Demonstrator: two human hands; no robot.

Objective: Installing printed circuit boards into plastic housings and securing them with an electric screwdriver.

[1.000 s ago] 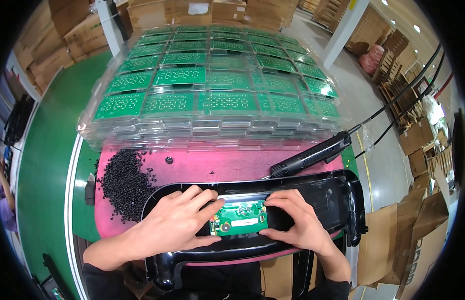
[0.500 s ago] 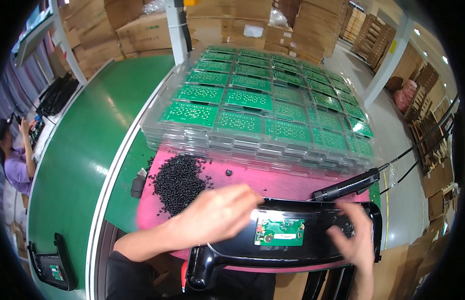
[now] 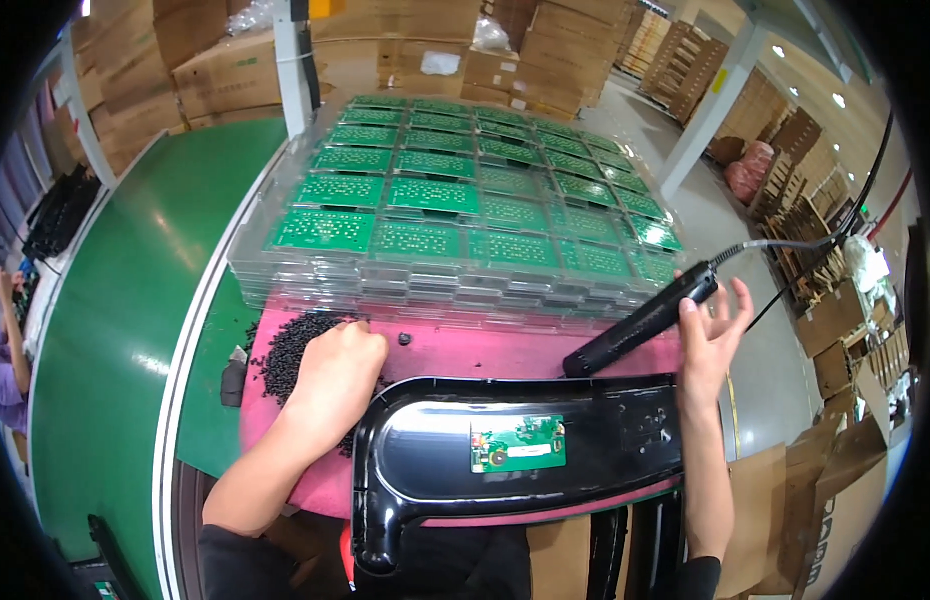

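My left hand [image 3: 340, 365] is closed, knuckles up, at the pile of small black screw-like pieces [image 3: 293, 350]; its fingertips are hidden. My right hand [image 3: 710, 335] pinches the rear part of a black electric screwdriver [image 3: 640, 322] between thumb and finger, the other fingers spread. The tool slants, its rear end raised and its front end low above the pink mat [image 3: 455, 350]. In front of me lies a glossy black curved plastic housing [image 3: 435, 485], hollow side up, with a green circuit board [image 3: 518, 443] inside. My right wrist passes over the housing's right end.
Stacked clear trays [image 3: 435, 285] of green circuit boards stand behind the mat. A green conveyor belt [image 3: 115, 330] runs on the left, with another black housing [image 3: 110, 560] on it. A cable [image 3: 785, 243] trails right from the screwdriver. Cardboard boxes [image 3: 395, 60] line the back.
My left hand has moved from above the housing to the black pile. My right hand has left the housing and taken hold of the screwdriver, lifting its rear end. The view has shifted right.
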